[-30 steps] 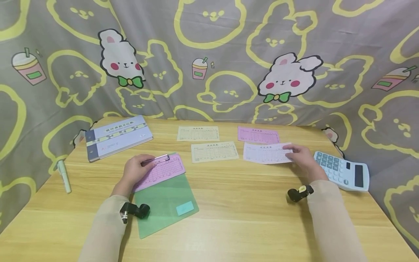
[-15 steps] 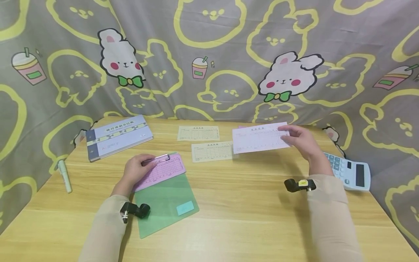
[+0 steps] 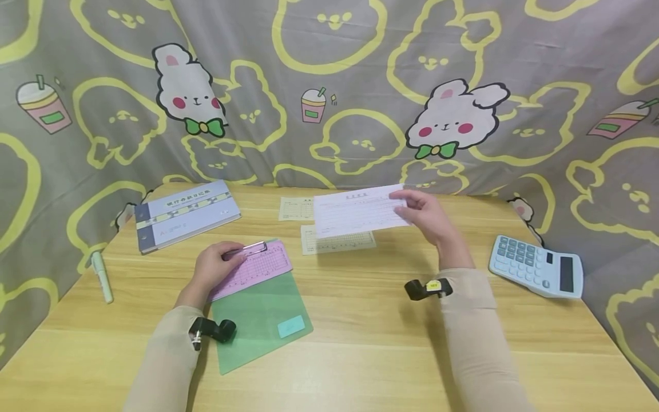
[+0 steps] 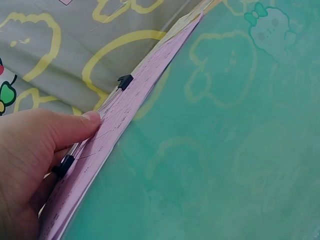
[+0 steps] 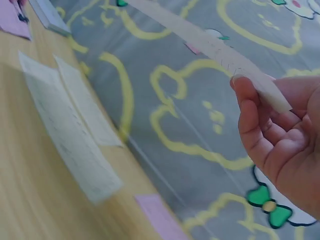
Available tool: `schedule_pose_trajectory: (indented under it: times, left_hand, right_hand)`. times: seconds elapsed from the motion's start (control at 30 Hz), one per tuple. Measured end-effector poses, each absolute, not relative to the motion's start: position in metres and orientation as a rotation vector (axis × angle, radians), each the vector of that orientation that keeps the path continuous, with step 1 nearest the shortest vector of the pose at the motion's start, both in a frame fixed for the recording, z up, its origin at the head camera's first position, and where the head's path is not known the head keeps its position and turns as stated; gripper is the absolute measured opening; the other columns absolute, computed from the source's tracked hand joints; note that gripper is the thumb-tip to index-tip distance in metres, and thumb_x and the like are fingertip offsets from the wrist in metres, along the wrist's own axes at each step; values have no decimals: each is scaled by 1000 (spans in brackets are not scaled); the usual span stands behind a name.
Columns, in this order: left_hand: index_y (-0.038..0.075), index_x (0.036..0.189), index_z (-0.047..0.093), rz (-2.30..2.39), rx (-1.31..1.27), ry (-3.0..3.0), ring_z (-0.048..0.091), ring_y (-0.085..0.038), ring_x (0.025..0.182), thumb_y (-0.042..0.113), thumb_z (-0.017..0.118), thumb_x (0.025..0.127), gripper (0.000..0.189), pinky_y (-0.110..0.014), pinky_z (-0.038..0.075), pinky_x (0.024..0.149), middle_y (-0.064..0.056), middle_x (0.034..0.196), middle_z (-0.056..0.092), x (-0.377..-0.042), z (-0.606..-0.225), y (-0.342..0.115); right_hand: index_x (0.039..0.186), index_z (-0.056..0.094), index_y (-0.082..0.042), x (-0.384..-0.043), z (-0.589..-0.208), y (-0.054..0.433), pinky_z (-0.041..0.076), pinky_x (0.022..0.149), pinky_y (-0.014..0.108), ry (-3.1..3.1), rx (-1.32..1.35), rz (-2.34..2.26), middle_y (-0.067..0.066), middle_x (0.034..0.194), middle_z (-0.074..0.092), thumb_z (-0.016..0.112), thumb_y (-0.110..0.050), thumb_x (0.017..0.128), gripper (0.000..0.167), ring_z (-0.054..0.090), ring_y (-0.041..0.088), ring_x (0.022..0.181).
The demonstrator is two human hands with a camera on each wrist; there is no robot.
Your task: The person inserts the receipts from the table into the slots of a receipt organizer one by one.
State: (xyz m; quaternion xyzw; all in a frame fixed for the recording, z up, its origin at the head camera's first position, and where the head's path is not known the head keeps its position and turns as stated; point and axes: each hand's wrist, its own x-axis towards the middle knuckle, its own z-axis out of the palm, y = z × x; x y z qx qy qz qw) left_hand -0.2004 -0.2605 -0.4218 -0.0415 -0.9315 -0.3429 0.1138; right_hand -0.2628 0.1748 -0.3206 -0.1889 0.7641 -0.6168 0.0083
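My right hand [image 3: 424, 216] pinches a white printed form [image 3: 357, 213] by its right end between thumb and fingers, above the table. In the right wrist view the form [image 5: 215, 52] appears nearly edge-on. Two pale yellow forms [image 3: 340, 244] lie beneath and behind it, partly covered in the head view. My left hand [image 3: 216, 268] holds the metal clip [image 3: 252, 250] of a green clipboard [image 3: 257, 326]. The thumb presses on the clip in the left wrist view. Pink forms [image 4: 112, 132] lie under the clip on the board.
A bank journal book [image 3: 187, 214] lies at the back left, with a pale green marker [image 3: 101, 277] in front of it. A light blue calculator [image 3: 535, 266] is at the right. A pink form [image 5: 160, 217] lies near the back edge. A patterned curtain [image 3: 360, 86] hangs behind the table.
My right hand has lifted the white form from the table at the right and carried it left, over the yellow forms. My left hand and the clipboard have stayed in place.
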Motion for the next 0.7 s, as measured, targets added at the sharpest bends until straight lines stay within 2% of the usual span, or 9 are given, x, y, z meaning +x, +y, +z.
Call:
schedule_pose_trajectory:
  times: [0.17,0.37,0.57,0.63,0.7]
  left_hand:
    - [5,102,62,-1019,-118,-2730,50,-31,97,18,65,77,28,-43,35,84,-14,105,58,-201,-421,-260]
    - [4,102,62,-1011,-125,-2729,50,-32,97,20,67,75,32,-43,34,84,-14,105,58,-200,-421,-261]
    - [3,101,62,-975,-120,-2726,49,-33,99,16,66,75,30,-45,33,85,-15,105,57,-201,-423,-262]
    - [2,101,62,-945,-113,-2728,49,-34,98,14,65,74,29,-46,33,84,-16,104,58,-202,-423,-262]
    - [1,99,62,-914,-105,-2727,51,-35,95,13,65,73,29,-47,34,82,-16,99,59,-202,-423,-262]
  right_hand:
    - [105,59,-3,-265,-335,141,43,72,24,2292,-556,-2012,0,96,59,59,0,79,27,53,12,83]
    - [104,58,1,-258,-356,93,44,71,24,2136,-525,-2092,5,96,59,58,1,77,26,53,12,78]
    - [105,56,3,-250,-380,52,42,56,18,2031,-442,-2066,11,102,59,56,4,78,27,52,8,64]
    - [105,56,4,-246,-387,41,44,58,19,1967,-396,-2083,12,101,59,55,6,78,27,54,10,65]
    - [106,55,5,-243,-392,31,47,65,23,1878,-354,-2113,14,101,59,53,8,78,28,58,14,73]
